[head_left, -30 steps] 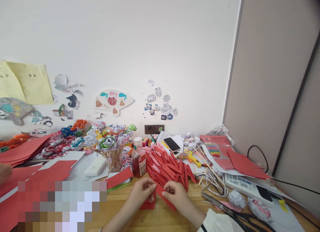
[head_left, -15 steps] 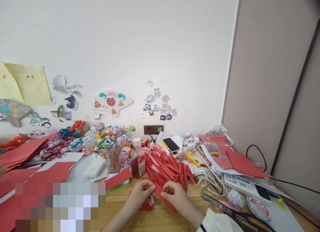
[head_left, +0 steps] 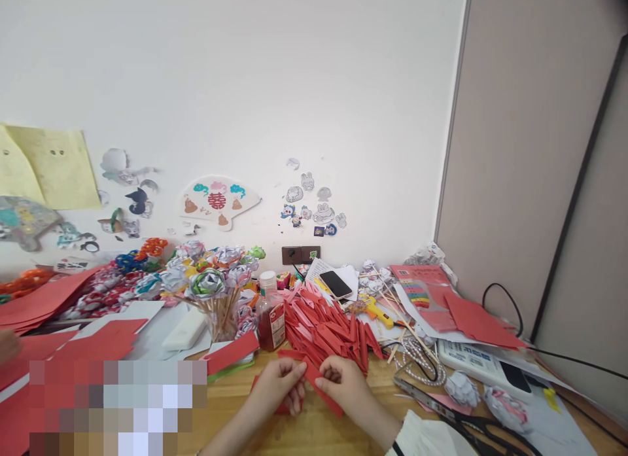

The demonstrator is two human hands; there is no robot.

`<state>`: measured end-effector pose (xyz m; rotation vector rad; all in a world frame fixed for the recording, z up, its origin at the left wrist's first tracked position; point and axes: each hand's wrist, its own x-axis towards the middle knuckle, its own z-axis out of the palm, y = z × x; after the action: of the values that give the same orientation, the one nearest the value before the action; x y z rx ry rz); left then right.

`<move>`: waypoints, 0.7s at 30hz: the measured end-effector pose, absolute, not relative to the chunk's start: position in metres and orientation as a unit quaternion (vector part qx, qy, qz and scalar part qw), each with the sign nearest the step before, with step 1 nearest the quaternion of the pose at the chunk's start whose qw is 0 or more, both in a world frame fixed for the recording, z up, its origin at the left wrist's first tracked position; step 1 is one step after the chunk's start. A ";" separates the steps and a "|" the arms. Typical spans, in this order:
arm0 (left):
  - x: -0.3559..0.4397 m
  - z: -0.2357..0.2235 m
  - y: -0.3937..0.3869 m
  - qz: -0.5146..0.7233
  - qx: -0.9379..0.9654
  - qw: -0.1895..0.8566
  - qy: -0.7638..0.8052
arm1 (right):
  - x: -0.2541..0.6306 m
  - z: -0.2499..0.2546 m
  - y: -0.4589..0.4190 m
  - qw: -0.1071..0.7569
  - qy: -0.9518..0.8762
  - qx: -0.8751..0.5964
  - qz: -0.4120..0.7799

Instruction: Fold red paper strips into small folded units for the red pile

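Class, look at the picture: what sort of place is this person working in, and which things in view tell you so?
Probably a home craft desk for paper folding: a heap of folded red paper pieces, paper flowers on sticks in a jar, and cartoon stickers on the wall.

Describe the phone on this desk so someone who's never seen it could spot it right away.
Start at the dark wall socket low on the white wall, at the back of the wooden desk. Just right of it, the phone lies flat on white papers behind the heap of folded red paper pieces. It is the only glossy black slab there.
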<state>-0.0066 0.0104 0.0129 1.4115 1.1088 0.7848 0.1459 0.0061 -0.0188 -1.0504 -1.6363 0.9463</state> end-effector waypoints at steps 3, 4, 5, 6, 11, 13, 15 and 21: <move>-0.007 0.012 0.011 0.339 0.597 0.559 0.465 | 0.146 -0.019 0.006 0.468 -0.671 -0.430 0.382; -0.007 0.012 0.011 0.338 0.598 0.560 0.464 | 0.146 -0.019 0.006 0.468 -0.672 -0.430 0.381; -0.007 0.012 0.011 0.339 0.598 0.560 0.462 | 0.146 -0.019 0.006 0.467 -0.673 -0.430 0.380; -0.007 0.012 0.011 0.340 0.599 0.560 0.460 | 0.146 -0.018 0.006 0.467 -0.673 -0.430 0.379; -0.008 0.011 0.011 0.345 0.603 0.558 0.452 | 0.145 -0.017 0.004 0.468 -0.670 -0.427 0.387; -0.008 0.011 0.011 0.347 0.605 0.556 0.453 | 0.145 -0.016 0.004 0.471 -0.666 -0.424 0.395; -0.009 0.010 0.012 0.348 0.608 0.552 0.453 | 0.145 -0.017 0.005 0.475 -0.660 -0.419 0.403; -0.011 0.002 0.014 0.339 0.649 0.517 0.443 | 0.145 -0.019 0.005 0.475 -0.654 -0.397 0.435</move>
<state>-0.0105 0.0136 0.0023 1.5579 1.0644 0.8127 0.1446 0.0054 -0.0187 -0.9699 -1.5988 1.0639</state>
